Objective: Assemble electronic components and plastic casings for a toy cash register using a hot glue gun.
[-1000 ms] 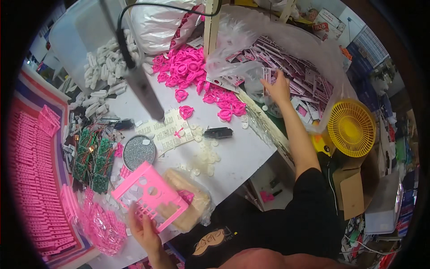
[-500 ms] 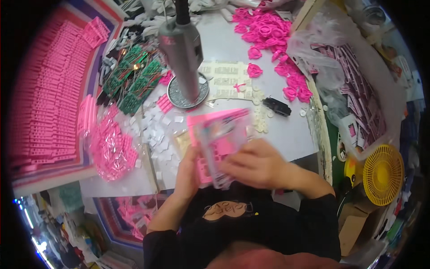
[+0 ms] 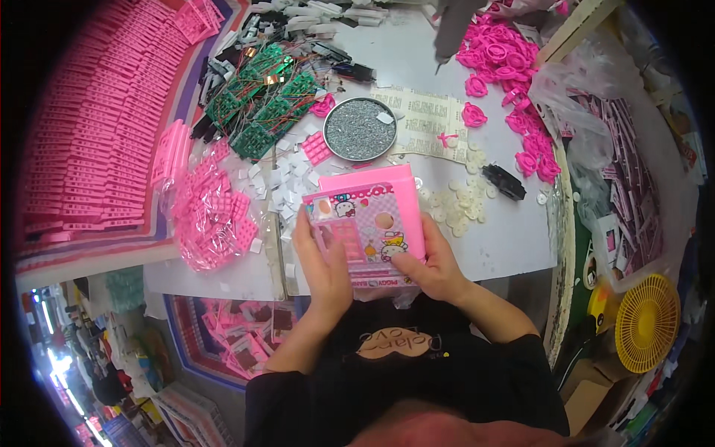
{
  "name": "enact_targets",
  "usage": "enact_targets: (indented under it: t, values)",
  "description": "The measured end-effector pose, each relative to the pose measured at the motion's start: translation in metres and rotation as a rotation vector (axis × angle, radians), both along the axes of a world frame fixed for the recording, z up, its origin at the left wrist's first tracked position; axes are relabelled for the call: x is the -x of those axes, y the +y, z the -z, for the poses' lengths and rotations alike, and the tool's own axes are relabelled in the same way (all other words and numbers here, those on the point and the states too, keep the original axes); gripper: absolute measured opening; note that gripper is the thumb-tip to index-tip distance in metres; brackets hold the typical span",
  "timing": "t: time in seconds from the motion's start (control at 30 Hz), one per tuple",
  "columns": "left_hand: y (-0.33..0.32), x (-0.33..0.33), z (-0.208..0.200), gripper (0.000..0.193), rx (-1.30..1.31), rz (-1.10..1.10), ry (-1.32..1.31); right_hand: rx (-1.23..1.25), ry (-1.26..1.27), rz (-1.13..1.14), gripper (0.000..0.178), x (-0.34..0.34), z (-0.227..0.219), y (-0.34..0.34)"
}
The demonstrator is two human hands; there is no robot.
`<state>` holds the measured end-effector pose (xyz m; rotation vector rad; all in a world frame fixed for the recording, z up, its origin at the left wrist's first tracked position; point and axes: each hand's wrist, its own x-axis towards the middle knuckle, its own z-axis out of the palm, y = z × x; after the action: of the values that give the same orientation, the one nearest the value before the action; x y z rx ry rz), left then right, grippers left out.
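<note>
Both my hands hold a flat pink plastic panel in front of my chest. Over it lies a printed pink sheet with cartoon pictures and a round hole, set slightly askew and leaving the panel's top and right edges bare. My left hand grips the left side, fingers closed on panel and sheet. At the lower right my right hand holds the panel, its thumb pressing on the sheet. Beyond them stands a round dish of small metal screws.
A grey electric screwdriver hangs at the back. Green circuit boards with wires and a bag of pink keypads lie left, beside stacked pink panels. Pink rings, white discs and a black part lie right.
The printed sheet, tilted and blurred before, now lies flat over the pink panel. My right hand has moved from across the sheet to its lower right edge. The whole view has shifted.
</note>
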<state>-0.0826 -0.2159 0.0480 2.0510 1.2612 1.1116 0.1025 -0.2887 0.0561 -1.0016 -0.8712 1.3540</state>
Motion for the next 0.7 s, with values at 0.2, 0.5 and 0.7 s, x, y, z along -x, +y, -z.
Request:
enact_targets:
  t: [0.2, 0.5, 0.7]
  values:
    - [-0.007, 0.002, -0.006, 0.106, 0.293, 0.065, -0.059, -0.096, -0.218, 0.023, 0.063, 0.01, 0.004, -0.008]
    - [-0.014, 0.013, 0.004, 0.108, 0.402, 0.09, -0.085, -0.062, -0.313, -0.044, 0.069, 0.01, -0.004, -0.01]
    - [-0.016, 0.014, -0.007, 0.109, 0.399, 0.069, 0.026, -0.071, -0.342, -0.151, 0.071, 0.004, -0.006, -0.003]
